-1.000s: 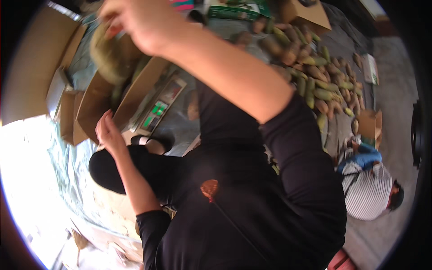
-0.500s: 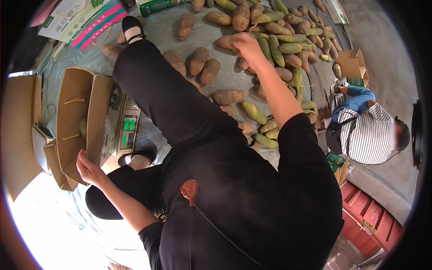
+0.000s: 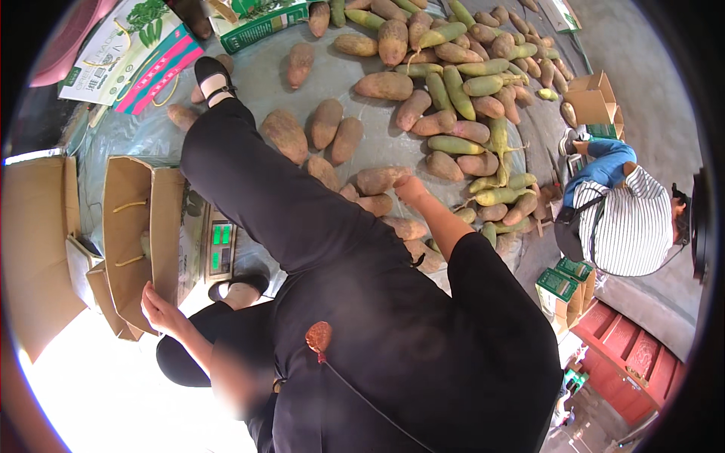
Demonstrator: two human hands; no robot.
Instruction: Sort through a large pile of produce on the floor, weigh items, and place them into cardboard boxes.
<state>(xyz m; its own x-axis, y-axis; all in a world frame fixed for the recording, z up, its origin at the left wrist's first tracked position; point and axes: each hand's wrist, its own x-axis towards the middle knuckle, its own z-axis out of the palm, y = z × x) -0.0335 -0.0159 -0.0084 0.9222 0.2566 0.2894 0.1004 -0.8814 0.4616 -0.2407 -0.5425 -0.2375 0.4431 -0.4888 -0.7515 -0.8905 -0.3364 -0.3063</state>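
Observation:
My right hand (image 3: 410, 190) is curled closed at the right end of a reddish-brown radish-like root (image 3: 375, 180). Its fingertips are partly hidden, so I cannot tell whether it grips that root. My left hand (image 3: 160, 309) has its fingers loosely stretched out beside the lower end of an open brown carton (image 3: 165, 234). Yellow rope handles show inside this carton, along with a partly hidden greenish thing. Right of the carton lies a scale (image 3: 220, 245) with lit green digits. Long green radishes (image 3: 458, 92) and more reddish-brown roots are heaped at the far right.
A pink, white and green printed carton (image 3: 124, 60) lies at the far left, with a green box (image 3: 264, 26) beside it. To the right a person in a striped top (image 3: 623, 219) bends down near green-topped boxes (image 3: 563, 285). Loose roots (image 3: 326, 124) lie beyond my leg.
My right hand has left a root in the far heap and come back toward me, to another root nearer my leg. My left hand stays beside the carton. The view has shifted slightly.

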